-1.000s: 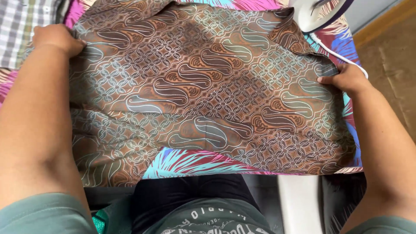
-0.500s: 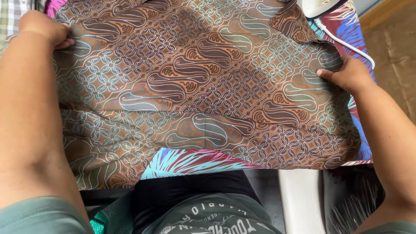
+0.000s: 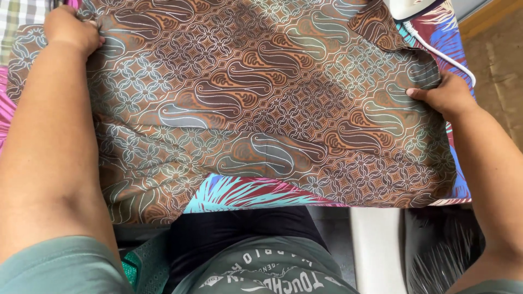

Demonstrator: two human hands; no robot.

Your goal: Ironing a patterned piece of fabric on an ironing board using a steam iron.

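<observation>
Left hand point(image 3: 71, 28) bunched closed on the far-left edge of the brown patterned cloth point(image 3: 261, 109), fingers curled over a fold. Right hand point(image 3: 448, 97) pinching the right edge, thumb on top, fingers tucked beneath; grip narrow, holding fabric. Cloth spread flat and pulled fairly taut between both hands across the surface point(image 3: 256, 193), which wears a bright cover of blue, pink and teal leaf shapes showing at the near edge and the right side.

Judged as light, thin and limp: soft woven stuff, likely cotton, prone to rippling where unsupported, as in the loose wrinkles at the lower left. Best taken at edges or corners, held on both sides to keep it smooth. Not slippery, not fragile. Print dense with curling teardrop motifs and lattice diamonds in brown, rust and pale blue.

White iron point(image 3: 406, 8) at the top right, only partly in view, its white cord point(image 3: 441, 54) trailing past the right wrist. Checked fabric point(image 3: 16, 16) at the top left corner.
</observation>
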